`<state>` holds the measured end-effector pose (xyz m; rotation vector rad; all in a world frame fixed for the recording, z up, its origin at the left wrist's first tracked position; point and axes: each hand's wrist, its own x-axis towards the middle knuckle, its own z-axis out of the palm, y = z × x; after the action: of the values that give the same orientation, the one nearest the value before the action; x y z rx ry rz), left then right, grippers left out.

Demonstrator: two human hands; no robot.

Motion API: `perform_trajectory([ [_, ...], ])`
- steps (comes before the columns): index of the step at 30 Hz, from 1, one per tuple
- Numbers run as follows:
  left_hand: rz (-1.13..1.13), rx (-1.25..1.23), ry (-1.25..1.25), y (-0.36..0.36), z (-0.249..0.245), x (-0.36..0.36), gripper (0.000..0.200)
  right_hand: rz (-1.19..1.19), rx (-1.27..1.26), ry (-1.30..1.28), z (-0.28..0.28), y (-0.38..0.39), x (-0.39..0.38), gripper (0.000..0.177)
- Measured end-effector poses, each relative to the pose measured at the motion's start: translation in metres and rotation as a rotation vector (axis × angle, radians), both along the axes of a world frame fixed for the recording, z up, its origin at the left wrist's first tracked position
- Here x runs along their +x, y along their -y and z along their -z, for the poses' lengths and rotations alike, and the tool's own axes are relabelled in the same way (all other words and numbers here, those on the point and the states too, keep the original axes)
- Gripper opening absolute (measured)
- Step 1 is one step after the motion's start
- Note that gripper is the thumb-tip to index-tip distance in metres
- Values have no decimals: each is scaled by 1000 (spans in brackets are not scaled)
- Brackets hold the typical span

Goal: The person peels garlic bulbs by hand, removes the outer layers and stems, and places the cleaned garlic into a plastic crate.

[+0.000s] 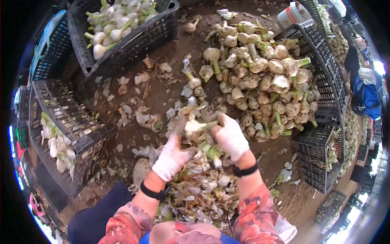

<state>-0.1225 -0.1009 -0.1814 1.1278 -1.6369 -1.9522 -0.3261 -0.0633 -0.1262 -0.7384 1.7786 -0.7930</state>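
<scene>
A garlic bulb [193, 126], smeared by motion, hangs between my two hands with its stem pointing right. My right hand [230, 137], in a white glove with bare fingertips, is closed on that stem. On the other side of the bulb is my left hand [171, 155], gloved the same way, its thumb spread away from the blurred fingers, which come right up to the bulb. Below the hands lies a heap of peeled garlic skins [203, 191] with cut green stem pieces [214, 154] on top. Right of my right hand rises a large pile of soil-stained garlic bulbs [260, 77].
A black crate [122, 51] of cleaned garlic stands at the upper left. Another black crate [73, 142] with white bulbs is at the left. Crates [321, 77] edge the pile at the right, near a white bucket [293, 15]. Skins litter the soil floor [134, 97].
</scene>
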Motion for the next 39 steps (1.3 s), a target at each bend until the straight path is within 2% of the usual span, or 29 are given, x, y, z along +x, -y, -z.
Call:
perform_trajectory([
  [1,-107,208,-97,0,-25,-6,100,33,49,125,-16,-8,7,27],
  [2,-132,273,-150,3,-31,-6,96,191,-75,316,-11,-21,14,33],
  [3,-155,337,-208,4,-35,-6,92,191,-77,315,-14,-31,20,33],
  [5,-140,305,-224,0,-42,-8,88,525,-229,637,-21,-43,31,40],
  [6,-124,277,-234,-2,-45,-9,84,456,-182,575,-25,-45,35,48],
  [7,-119,275,-232,-4,-46,-10,84,487,-264,633,-25,-46,45,52],
  [9,-46,12,-76,-10,-48,-10,84,466,-285,558,-20,-49,53,57],
  [10,-43,13,-75,-12,-49,-10,84,491,-282,633,-18,-50,56,56],
  [13,73,-331,-9,-13,-54,-5,83,496,-308,678,-26,-55,59,53],
  [15,91,-355,-25,-11,-62,-6,81,504,-315,719,-23,-60,60,51],
  [17,127,-344,36,-15,-54,0,88,486,-274,790,-24,-66,57,52],
  [18,124,-235,51,-14,-54,0,82,476,-274,797,-23,-69,56,49],
  [19,127,-231,51,-16,-54,0,82,480,-270,796,-21,-71,55,49],
  [22,-21,164,-161,-18,-61,-1,80,461,-234,795,-17,-75,48,46],
  [23,-21,165,-159,-19,-68,-4,80,433,-186,774,-14,-76,45,43],
  [25,-132,339,-280,-19,-81,-9,68,404,-139,756,-11,-75,46,40],
  [26,-131,339,-278,-12,-84,-7,68,442,-195,729,-10,-73,50,37],
  [27,-33,428,-166,0,-85,-4,64,479,-249,699,-8,-72,54,33],
  [28,63,515,-52,6,-86,-3,62,430,-316,534,4,-74,58,26],
  [29,60,513,-51,1,-76,0,62,427,-317,537,3,-74,59,26],
  [31,-112,840,-254,-11,-45,5,62,495,-280,484,2,-70,56,25],
  [33,-138,778,-173,-9,-51,0,63,515,-374,522,2,-77,54,23],
  [35,-136,541,-204,-9,-58,-7,56,473,-442,282,8,-77,61,22],
  [36,-69,574,-78,-7,-73,-14,65,477,-439,282,8,-78,62,22],
  [38,-41,510,-96,-9,-72,-15,69,374,-504,6,2,-77,63,20],
  [39,-12,439,-120,-9,-71,-15,74,372,-505,7,-9,-73,63,20],
])
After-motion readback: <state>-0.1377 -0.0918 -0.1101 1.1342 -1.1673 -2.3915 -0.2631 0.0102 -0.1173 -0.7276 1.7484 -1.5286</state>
